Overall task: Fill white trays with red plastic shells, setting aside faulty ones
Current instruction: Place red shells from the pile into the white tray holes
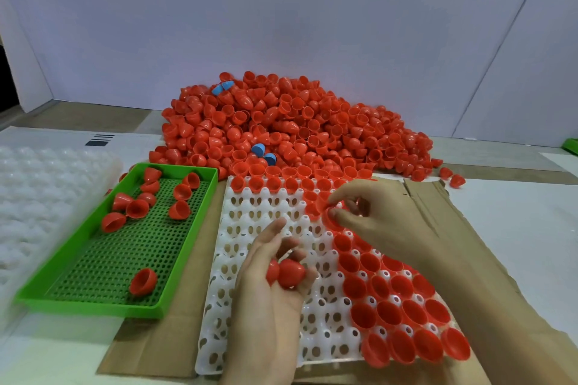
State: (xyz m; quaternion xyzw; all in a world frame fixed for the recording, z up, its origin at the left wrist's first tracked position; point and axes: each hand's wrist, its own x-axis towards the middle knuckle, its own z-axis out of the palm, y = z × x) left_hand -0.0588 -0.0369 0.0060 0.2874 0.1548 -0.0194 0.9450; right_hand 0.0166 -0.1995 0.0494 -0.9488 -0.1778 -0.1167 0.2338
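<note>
A white tray [250,247] with many round pockets lies in front of me on cardboard. Red shells fill its right half and its far row. My left hand [275,284] hovers palm up over the tray's middle and holds red shells [289,272] in its curled fingers. My right hand [372,212] reaches over the tray's upper right and pinches a red shell [330,219] at a pocket there. A big heap of red shells [297,125] lies behind the tray.
A green perforated tray [103,259] to the left holds several loose red shells. A stack of clear white trays [40,194] sits at far left. A few blue shells [262,153] lie in the heap. Cardboard [453,222] lies under the tray, and a white wall stands behind.
</note>
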